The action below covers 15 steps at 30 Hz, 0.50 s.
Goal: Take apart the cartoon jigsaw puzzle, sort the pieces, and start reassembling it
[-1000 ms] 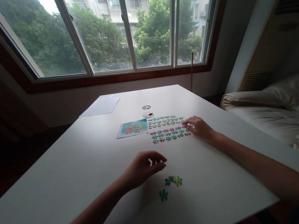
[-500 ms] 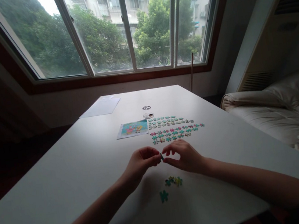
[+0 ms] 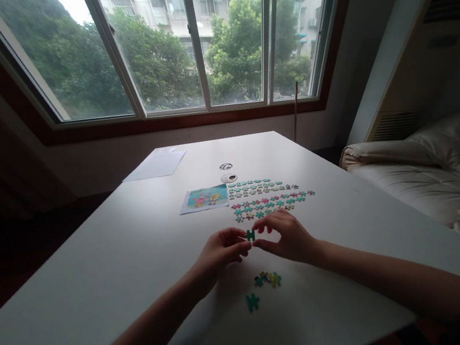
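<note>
Both hands meet above the white table, pinching one small green puzzle piece between them. My left hand grips its left side with curled fingers. My right hand holds its right side with thumb and forefinger. Just below the hands lie a small joined cluster of pieces and a single teal piece. Farther back, several loose pieces lie in rows beside a colourful reference picture.
A sheet of paper lies at the table's far left. Two small round objects sit behind the puzzle rows. A white sofa stands to the right, and a wide window fills the back wall.
My right hand came back from the far rows of pieces to meet my left hand. Both now hold a green piece, raised slightly since half a second ago.
</note>
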### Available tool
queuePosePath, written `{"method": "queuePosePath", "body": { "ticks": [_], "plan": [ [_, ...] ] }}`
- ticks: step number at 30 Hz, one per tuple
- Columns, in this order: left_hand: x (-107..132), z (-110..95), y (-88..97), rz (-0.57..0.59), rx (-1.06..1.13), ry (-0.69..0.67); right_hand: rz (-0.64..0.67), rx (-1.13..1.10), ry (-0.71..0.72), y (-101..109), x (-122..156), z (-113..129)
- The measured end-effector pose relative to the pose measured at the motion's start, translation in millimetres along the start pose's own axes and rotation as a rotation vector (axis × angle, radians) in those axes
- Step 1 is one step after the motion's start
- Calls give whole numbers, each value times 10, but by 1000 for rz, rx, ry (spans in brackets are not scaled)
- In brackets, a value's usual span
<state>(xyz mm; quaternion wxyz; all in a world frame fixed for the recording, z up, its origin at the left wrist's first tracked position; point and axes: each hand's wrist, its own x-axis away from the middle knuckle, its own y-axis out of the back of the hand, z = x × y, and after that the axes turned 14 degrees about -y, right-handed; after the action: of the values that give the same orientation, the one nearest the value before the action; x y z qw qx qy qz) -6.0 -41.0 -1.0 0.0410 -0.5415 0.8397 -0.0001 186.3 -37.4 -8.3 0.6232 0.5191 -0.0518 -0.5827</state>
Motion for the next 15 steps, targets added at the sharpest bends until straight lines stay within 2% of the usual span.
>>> {"method": "queuePosePath", "body": {
  "ticks": [4,10,15],
  "plan": [
    [10,-10,6,17,-70,31,-20,19,4,7,-7,-4],
    [-5,-6,36,-40,-49,14,21,19,72,28,-7,10],
    [-17,-19,42,-52,-88,7,-4,34,70,35,-13,2]
  ]
}}
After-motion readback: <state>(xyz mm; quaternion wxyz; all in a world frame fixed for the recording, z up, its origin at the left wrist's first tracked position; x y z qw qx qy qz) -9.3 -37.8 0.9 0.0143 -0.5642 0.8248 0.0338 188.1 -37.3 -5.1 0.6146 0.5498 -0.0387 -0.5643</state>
